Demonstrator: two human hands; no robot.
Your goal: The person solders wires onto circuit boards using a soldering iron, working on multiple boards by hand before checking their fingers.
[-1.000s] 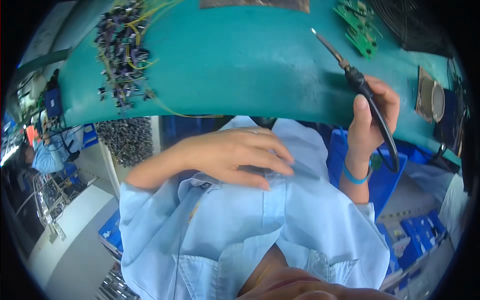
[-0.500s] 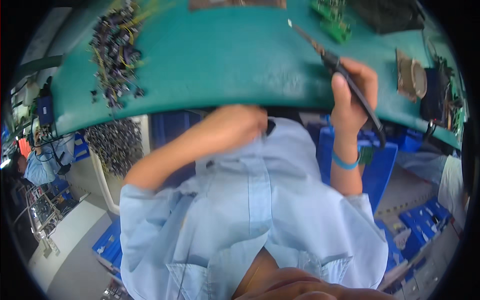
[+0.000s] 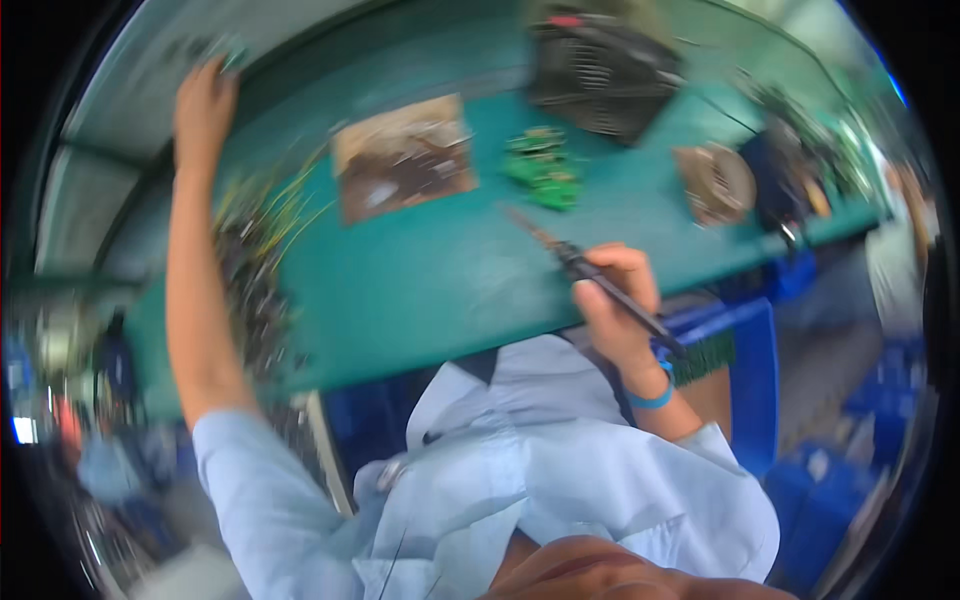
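My right hand (image 3: pixel 620 305) is closed around the dark handle of a soldering iron (image 3: pixel 590 270). Its thin tip points up and left over the green mat, below a small pile of green circuit boards (image 3: pixel 545 168). My left arm is stretched far out to the upper left. At a pale ledge behind the mat, my left hand (image 3: pixel 205 105) has its fingertips near a small greenish thing too blurred to name. Motion smears these fingers, so their grip does not show. Beside the left forearm lies a bundle of dark connectors with yellow wires (image 3: pixel 255 260).
A brown board with dark bits on it (image 3: pixel 400 165) lies mid-table. Farther back stands a black vented box (image 3: pixel 600 75). To the right are a roll of tape (image 3: pixel 722 185) and more green boards. A blue bin (image 3: pixel 755 385) is below the table edge.
My left hand has swung from in front of my body to the far upper left. The view has turned and shifted. The soldering iron stays in my right hand.
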